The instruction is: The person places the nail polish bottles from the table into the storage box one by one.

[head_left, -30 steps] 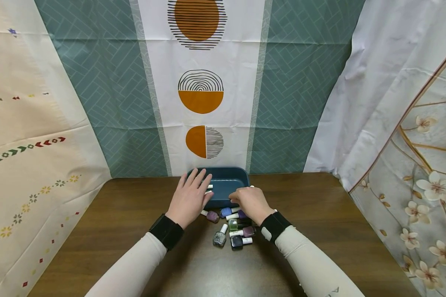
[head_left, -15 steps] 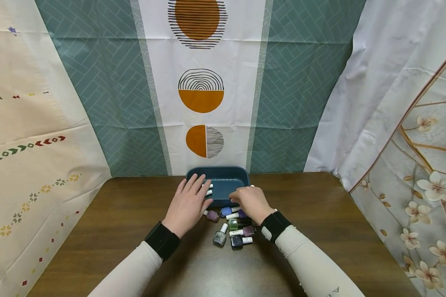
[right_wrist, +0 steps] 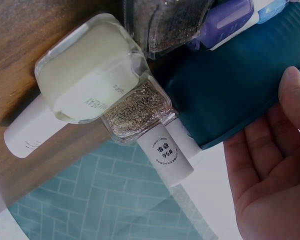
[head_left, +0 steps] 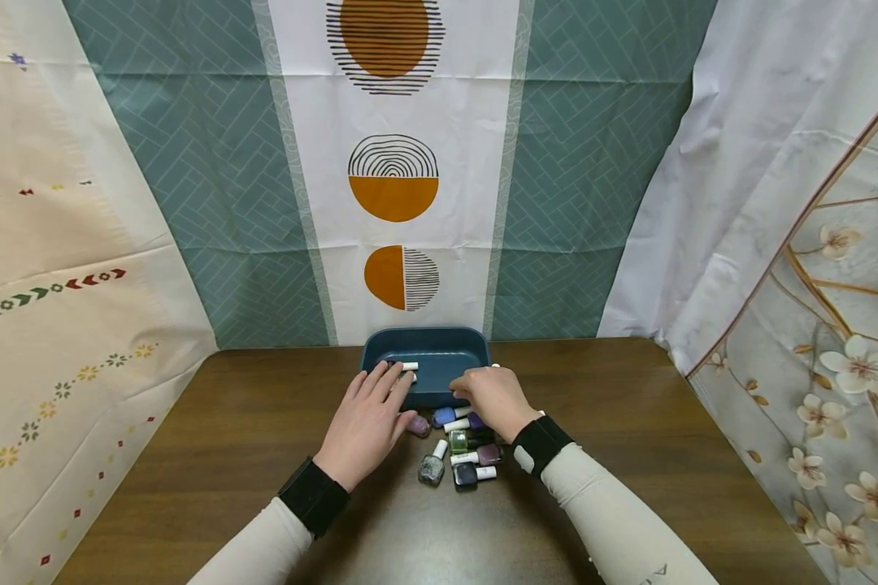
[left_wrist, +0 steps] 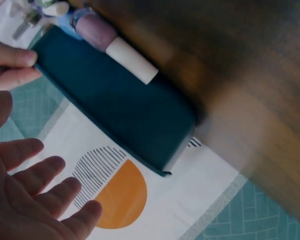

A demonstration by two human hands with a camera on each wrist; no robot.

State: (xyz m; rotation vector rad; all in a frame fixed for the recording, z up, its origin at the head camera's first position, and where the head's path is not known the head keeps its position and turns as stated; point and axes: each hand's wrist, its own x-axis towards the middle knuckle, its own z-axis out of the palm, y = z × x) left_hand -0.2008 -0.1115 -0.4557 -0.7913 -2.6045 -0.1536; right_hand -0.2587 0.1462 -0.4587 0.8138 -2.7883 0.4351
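Observation:
A dark teal tray (head_left: 449, 362) stands at the back of the table. My right hand (head_left: 493, 400) pinches its front rim between thumb and fingers, as the right wrist view shows, where the tray wall (right_wrist: 215, 100) lies under the thumb (right_wrist: 294, 85). My left hand (head_left: 362, 429), fingers spread and empty, hovers over the tray's front left corner. White-capped nail polish bottles (head_left: 410, 366) lie inside the tray, partly hidden by the left fingers. By the left thumb lies a mauve nail polish bottle (head_left: 419, 426), larger in the left wrist view with its white cap (left_wrist: 132, 60).
Several nail polish bottles lie before the tray, among them a blue one (head_left: 444, 418), a green one (head_left: 458, 441), a grey glitter one (head_left: 431, 469) and a dark one (head_left: 465, 476). Beside the right hand are a cream bottle (right_wrist: 90, 75) and a gold glitter bottle (right_wrist: 140, 111). Fabric hangs behind.
My left hand has drawn back slightly toward me and left, uncovering more of the tray's left side and the caps inside. My right hand has stayed at the rim.

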